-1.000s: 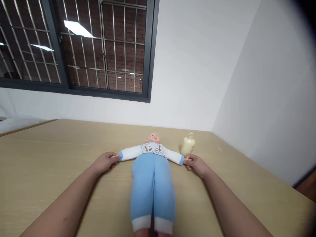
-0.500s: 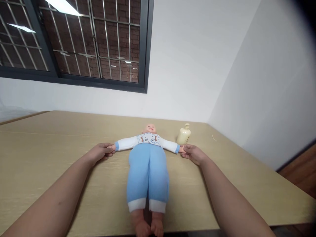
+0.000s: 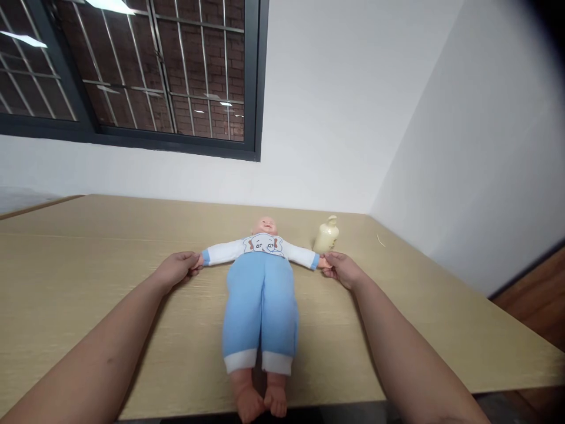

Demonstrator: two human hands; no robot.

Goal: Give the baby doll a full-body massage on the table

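Note:
A baby doll (image 3: pixel 260 294) lies on its back on the wooden table (image 3: pixel 353 347), its head toward the wall and its feet at the near edge. It wears blue trousers with white cuffs and a white top with an animal face on the chest. Both doll arms are stretched out sideways. My left hand (image 3: pixel 179 268) is closed around the doll's hand on the left. On the other side, my right hand (image 3: pixel 343 268) pinches the doll's other hand between thumb and fingers. Just behind that hand stands a cream pump bottle (image 3: pixel 326 235).
A thin pale strip (image 3: pixel 380 240) lies on the table at the right. White walls (image 3: pixel 318 118) rise behind and to the right, with a dark-framed barred window (image 3: pixel 176 76) at the upper left. Brown wood panelling (image 3: pixel 538 306) shows beyond the table's right edge.
The whole view has shifted slightly, so the scene sits a little higher and further left. My hands keep hold of the doll's hands, and its arms stay spread.

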